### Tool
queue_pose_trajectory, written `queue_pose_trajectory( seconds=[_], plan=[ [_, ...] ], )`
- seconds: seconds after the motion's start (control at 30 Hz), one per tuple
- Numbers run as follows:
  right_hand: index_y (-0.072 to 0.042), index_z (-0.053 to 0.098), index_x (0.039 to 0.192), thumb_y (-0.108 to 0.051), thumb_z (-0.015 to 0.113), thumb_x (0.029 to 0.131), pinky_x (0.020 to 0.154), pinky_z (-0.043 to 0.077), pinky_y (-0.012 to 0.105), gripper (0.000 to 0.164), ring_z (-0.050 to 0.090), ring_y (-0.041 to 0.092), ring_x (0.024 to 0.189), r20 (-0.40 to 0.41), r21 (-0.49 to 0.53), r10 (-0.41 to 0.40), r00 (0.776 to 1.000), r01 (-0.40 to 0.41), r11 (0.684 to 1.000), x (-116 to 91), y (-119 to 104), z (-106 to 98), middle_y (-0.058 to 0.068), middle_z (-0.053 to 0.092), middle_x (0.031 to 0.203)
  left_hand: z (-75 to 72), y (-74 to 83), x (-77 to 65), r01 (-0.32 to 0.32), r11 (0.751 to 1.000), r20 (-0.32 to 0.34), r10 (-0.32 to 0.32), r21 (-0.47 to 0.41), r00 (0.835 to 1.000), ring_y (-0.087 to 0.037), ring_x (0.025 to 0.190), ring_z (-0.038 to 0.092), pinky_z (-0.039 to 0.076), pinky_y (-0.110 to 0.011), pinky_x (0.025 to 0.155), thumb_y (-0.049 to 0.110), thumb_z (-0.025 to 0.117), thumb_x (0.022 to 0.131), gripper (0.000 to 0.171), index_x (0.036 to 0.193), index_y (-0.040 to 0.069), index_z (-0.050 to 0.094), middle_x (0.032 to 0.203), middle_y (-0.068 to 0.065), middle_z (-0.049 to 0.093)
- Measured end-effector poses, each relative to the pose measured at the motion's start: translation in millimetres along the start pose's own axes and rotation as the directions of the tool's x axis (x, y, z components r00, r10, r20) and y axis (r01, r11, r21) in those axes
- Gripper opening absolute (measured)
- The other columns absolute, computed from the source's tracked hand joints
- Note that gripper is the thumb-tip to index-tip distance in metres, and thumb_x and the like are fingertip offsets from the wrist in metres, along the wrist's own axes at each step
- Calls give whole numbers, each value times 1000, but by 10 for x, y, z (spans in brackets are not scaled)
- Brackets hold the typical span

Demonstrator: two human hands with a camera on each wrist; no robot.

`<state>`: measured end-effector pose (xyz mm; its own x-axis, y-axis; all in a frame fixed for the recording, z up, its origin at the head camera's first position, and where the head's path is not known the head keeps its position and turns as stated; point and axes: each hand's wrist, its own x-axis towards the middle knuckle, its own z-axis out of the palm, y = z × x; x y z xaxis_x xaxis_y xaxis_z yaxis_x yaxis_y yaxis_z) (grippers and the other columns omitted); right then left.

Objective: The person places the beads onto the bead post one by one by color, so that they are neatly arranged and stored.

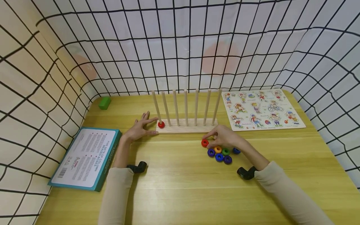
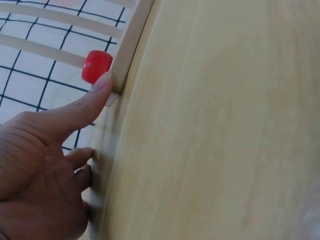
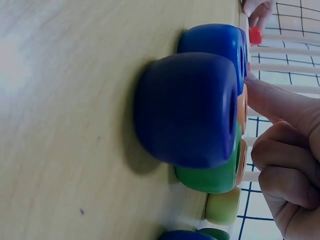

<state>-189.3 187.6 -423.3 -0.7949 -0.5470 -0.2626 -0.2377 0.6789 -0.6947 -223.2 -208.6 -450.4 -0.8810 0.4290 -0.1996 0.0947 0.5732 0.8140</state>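
My left hand lies at the left end of a wooden peg stand, fingers spread and straight. In the left wrist view its thumb presses the base close to a red bead, which sits at the foot of the leftmost peg. In front of the stand's right end, my right hand pinches another red bead between thumb and forefinger. Beside that hand lie an orange bead, a green bead and several blue and purple beads. A yellow-green bead shows in the right wrist view, hidden from the head view.
A picture puzzle board lies right of the stand. To the left are a blue-edged box and a green block. Black wire mesh borders the back and sides of the wooden table.
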Motion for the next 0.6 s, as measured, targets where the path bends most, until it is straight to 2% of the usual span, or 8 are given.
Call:
queue_pose_trajectory(
  seconds=[0.27, 0.53, 0.6],
  plan=[
    [-7, 79, 119, -13, 86, 84, 47, 28, 17, 36, 30, 8, 47, 12, 27, -28, 1000, 28, 999, 15, 0, 1, -9, 27, 51, 14, 5, 7, -4, 1000, 1, 4, -9, 1000, -37, 160, -20, -25, -64, 123, 19, 73, 98, 70, 159, 9, 40, 173, -20, -10],
    [-6, 79, 117, -16, 86, 85, 48, 32, 17, 35, 40, 7, 49, -2, 2, -34, 999, 34, 999, 17, -12, -8, -7, 40, 56, 13, 8, 10, -2, 1000, -2, 2, -3, 1000, -37, 160, -21, -25, -63, 123, 20, 72, 98, 70, 159, 10, 40, 174, -19, -10],
    [-5, 78, 118, -16, 85, 86, 49, 32, 17, 34, 39, 8, 51, -14, 0, -46, 999, 46, 999, 21, -39, -26, -7, 40, 57, 11, 9, 7, 2, 1000, -2, -2, -4, 1000, -37, 160, -21, -25, -63, 123, 20, 72, 98, 70, 159, 10, 40, 174, -19, -11]
  ],
)
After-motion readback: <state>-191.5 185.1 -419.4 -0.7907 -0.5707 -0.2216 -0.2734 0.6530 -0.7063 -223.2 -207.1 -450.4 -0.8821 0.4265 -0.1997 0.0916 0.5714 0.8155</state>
